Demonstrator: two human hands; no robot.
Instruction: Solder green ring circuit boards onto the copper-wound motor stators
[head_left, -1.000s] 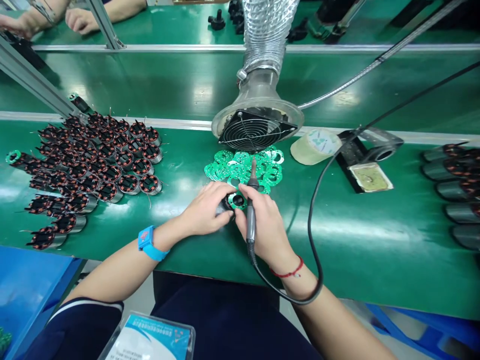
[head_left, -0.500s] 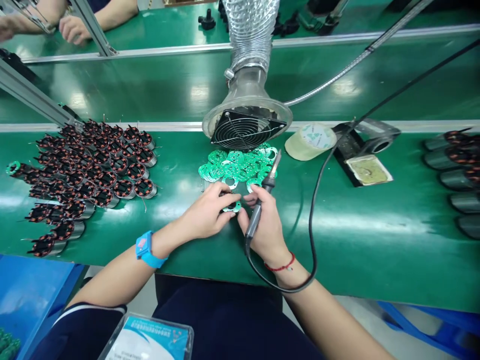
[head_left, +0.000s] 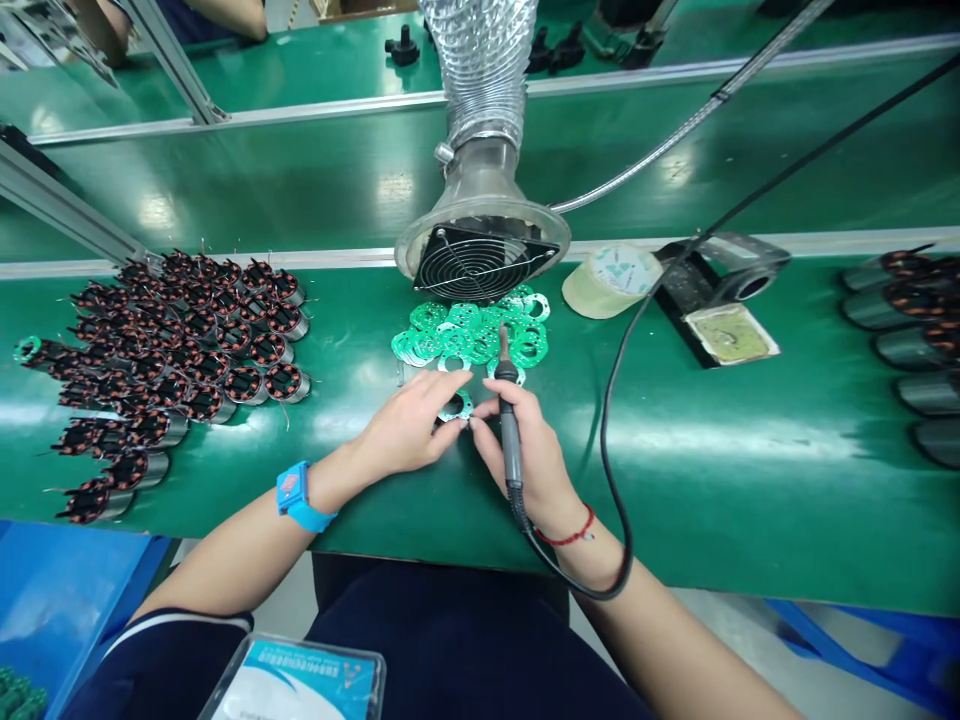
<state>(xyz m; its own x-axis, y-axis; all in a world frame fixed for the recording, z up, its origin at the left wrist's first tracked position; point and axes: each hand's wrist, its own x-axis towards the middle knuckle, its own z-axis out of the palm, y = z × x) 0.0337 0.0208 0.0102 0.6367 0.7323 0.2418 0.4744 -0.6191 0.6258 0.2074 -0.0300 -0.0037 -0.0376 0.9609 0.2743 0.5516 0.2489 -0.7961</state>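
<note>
Green bench underlies hands, soldering iron; badge illegible.

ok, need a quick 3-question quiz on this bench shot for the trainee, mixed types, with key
1. True or false: the soldering iron is in the worker's left hand.
2. Multiple choice: in the picture, where is the yellowish pad relative to the pale roll? A left of it; B right of it; C on top of it.
3. Fill in: the band on the left wrist is ____.

Key: 1 false, the right hand holds the soldering iron; 2 B; 3 blue.
</note>
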